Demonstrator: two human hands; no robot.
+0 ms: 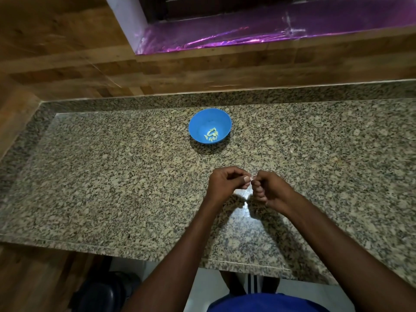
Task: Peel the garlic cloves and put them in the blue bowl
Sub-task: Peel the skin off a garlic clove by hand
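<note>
Left hand (225,182) and right hand (269,188) curled, fingertips meeting, pinching small garlic clove (252,177) between them; clove mostly hidden, long axis cannot tell. Round blue bowl (198,124) beyond hands, holding pale peeled cloves (212,134). Speckled granite counter (112,176), wooden wall behind.

A speckled granite counter (112,176) meets wood panelling (67,52) below purple foil (270,25).
</note>
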